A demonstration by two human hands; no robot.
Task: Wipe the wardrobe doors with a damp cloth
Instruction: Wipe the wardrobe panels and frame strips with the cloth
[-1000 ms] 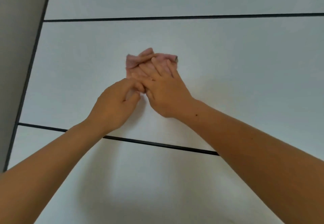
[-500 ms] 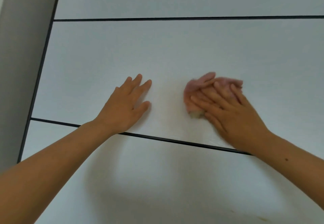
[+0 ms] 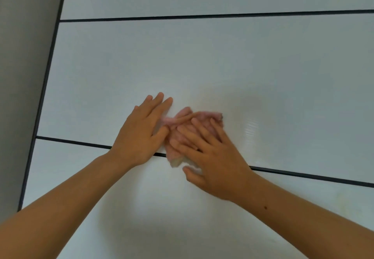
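A white wardrobe door [image 3: 222,66] fills the view, split into panels by thin black grooves. A crumpled pink cloth [image 3: 204,117] lies flat against the middle panel, just above the lower groove. My right hand [image 3: 214,157] presses on the cloth with fingers spread over it. My left hand [image 3: 141,133] rests flat on the door right beside the cloth, its fingers apart and its thumb touching the cloth's left edge. Much of the cloth is hidden under my right hand.
A lower black groove [image 3: 303,174] runs across under both hands, and an upper groove [image 3: 202,16] crosses near the top. A grey wall strip [image 3: 22,76] borders the door's dark left edge [image 3: 43,96]. A faint wet sheen [image 3: 251,127] shows right of the cloth.
My right hand has slid the cloth back to the left until it meets my left hand, which stays flat on the door. A second ago both hands were bunched together on the cloth.
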